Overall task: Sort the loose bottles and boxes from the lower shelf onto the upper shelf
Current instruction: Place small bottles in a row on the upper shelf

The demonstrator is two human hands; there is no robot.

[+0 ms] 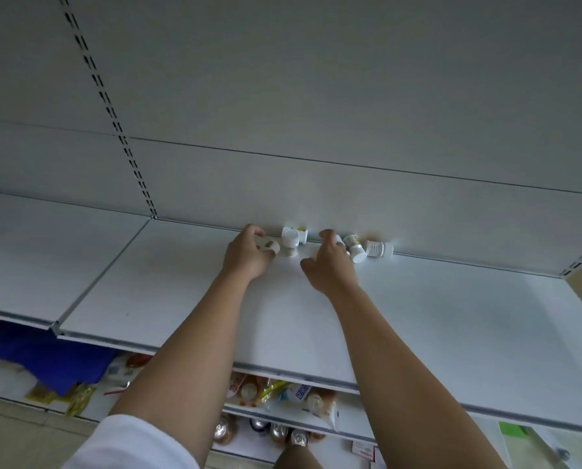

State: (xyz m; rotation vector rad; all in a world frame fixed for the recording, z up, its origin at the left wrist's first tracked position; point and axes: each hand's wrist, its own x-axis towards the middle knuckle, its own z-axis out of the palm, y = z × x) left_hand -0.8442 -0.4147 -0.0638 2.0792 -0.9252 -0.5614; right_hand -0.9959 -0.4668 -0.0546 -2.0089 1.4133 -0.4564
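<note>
Honestly a lot of this is hard to read, since everything sits tiny at the very back of the upper shelf (452,316), right against the back panel (316,113). The left hand (249,257) has its fingers wrapped round a small white bottle (267,246), which lies sideways in the grip with its long axis roughly left-right and one end poking out to the right; the palm covers the rest. The right hand (330,267) is the tricky one. Its fingers are curled over something up by the panel, with the thumb sticking out to the left, but the back of the hand blocks it, so I can't tell if it's gripping anything. Between the hands there's a capped bottle (290,236) with its white cap facing the camera and a little box (301,231) tucked behind it, label unreadable. Just right of the right hand, a tipped bottle (354,247) leans with its cap down towards the front. Beside it a lying bottle (377,248) is flat on its side, cap pointing right. Under the shelf edge, the lower shelf clutter (283,394) is mostly cut off, with a blue bag (46,357) and some can tops (279,431) visible.
</note>
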